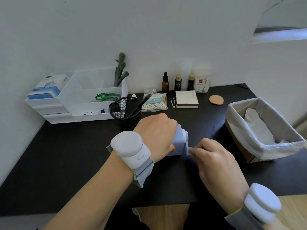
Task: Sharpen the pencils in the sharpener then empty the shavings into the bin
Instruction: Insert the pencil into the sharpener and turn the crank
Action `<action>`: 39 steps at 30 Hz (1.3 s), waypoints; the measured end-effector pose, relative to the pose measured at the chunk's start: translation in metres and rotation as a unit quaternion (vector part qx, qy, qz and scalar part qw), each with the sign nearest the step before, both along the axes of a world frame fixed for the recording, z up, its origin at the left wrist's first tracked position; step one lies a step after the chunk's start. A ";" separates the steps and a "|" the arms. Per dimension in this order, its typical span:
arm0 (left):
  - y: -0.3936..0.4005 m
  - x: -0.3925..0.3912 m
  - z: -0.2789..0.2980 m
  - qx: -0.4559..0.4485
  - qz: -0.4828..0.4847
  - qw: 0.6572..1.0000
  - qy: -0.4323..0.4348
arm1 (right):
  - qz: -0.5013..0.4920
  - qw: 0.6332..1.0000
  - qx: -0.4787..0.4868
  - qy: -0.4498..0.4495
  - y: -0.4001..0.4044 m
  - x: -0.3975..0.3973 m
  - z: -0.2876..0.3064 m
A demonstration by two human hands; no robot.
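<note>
My left hand [156, 131]: curled over the top and near side of the sharpener [178, 141], gripping it against the desk [66, 156].
My right hand [214, 160]: fingers bunched narrow at the crank [186, 147] on the sharpener's right end, pinching it; the motion blur there hides exactly how my fingertips sit.
Sharpener: pale blue box at the middle of the black desk, just in front of the mesh cup [124, 107].
Pencils: one dark pencil [141, 103] leans in the mesh cup, its tip end up to the right; I cannot tell whether one is inside the sharpener, since my left hand covers that end.
Bin [265, 146]: lined cardboard box on the desk's right side, well apart from the sharpener, its near corner close to the desk's front edge.
Open room: bare black surface between sharpener and bin, and a wide bare stretch to my left reaching the desk's left edge.
Back edge: white organiser [79, 103] at left, then cotton swabs [155, 102], a white box [186, 98] and small bottles [178, 82] along the wall.
Front edge: runs just under my forearms.
</note>
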State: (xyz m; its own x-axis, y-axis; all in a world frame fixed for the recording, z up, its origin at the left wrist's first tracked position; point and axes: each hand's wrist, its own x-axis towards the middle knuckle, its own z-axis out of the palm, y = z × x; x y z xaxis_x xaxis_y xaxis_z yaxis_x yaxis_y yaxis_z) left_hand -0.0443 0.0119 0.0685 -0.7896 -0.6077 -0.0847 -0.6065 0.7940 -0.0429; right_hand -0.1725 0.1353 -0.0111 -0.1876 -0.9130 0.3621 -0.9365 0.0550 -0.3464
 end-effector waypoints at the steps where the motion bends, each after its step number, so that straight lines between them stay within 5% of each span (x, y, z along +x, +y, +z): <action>1: 0.000 0.000 0.000 0.000 0.000 1.000 -0.001 | 0.004 1.000 -0.008 0.004 0.003 -0.001 0.002; 16: 0.001 -0.003 0.005 0.025 0.005 0.999 -0.023 | -0.003 0.988 -0.151 0.001 -0.042 -0.021 0.035; 32: 0.001 0.001 -0.002 0.002 0.005 1.000 0.007 | -0.033 0.998 0.007 -0.043 -0.064 -0.020 -0.009; 39: 0.000 0.001 -0.004 0.007 0.005 1.000 0.004 | -0.039 0.998 0.002 -0.040 -0.034 -0.009 -0.019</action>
